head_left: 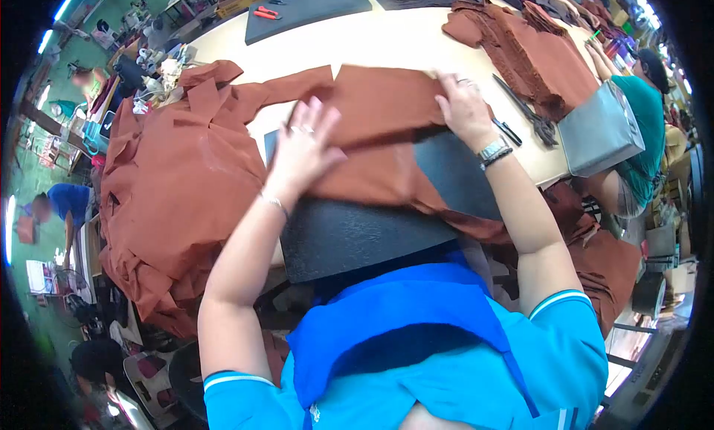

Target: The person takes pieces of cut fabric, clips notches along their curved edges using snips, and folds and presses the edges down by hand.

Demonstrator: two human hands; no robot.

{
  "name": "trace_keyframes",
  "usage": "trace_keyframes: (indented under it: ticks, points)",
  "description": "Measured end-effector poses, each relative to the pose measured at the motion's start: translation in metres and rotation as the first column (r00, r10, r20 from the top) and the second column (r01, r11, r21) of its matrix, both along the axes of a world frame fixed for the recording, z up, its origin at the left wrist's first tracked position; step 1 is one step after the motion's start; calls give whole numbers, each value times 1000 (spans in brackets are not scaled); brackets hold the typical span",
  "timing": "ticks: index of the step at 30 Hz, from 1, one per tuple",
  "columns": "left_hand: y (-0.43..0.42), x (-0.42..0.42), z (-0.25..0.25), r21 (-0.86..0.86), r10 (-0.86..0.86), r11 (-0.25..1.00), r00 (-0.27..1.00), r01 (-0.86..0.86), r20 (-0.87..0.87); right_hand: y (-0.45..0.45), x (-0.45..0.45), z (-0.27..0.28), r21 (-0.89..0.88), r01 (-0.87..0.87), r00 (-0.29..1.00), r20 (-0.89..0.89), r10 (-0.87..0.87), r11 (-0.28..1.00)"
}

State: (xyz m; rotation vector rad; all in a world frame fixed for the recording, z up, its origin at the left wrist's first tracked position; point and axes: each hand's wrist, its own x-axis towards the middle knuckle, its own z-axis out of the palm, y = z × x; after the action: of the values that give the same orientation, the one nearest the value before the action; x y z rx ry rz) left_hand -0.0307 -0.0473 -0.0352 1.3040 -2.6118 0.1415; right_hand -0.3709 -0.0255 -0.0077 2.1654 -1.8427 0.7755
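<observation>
A rust-brown cloth piece lies over a black board in front of me, with one strip trailing down to the right. My left hand is over the cloth's left side, fingers spread and slightly blurred, holding nothing. At the cloth's upper right corner is my right hand, its fingers bent at the edge and the thumb over the fabric. Whether it pinches the cloth is hard to see. To the left, a large heap of the same brown cloth hangs over the table edge.
Folded brown garments lie at the back right, beside dark scissors and a black pen. Red-handled snips rest on a far black board. A person in green sits at the right near a grey box.
</observation>
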Motion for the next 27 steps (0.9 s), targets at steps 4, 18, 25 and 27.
trace_keyframes:
  ticks: [4, 18, 25, 27]
  points:
    - [-16, 12, 21, -182, 182, 958, 960, -223, -214, 34, 17, 30, -114, -185, 969, 142, 200, 976]
    - [77, -40, 2, 712, 894, 206, 166, 671, -415, 80, 103, 2, 228, -544, 655, 717, 239, 808]
    - [40, -42, -17, 100, 927, 30, 10, 995, -374, 139, 141, 22, 21, -990, -28, 942, -333, 141]
    - [45, -46, -10, 206, 964, 141, -87, 968, -251, 143, 141, 16, 123, -992, 117, 974, -192, 23]
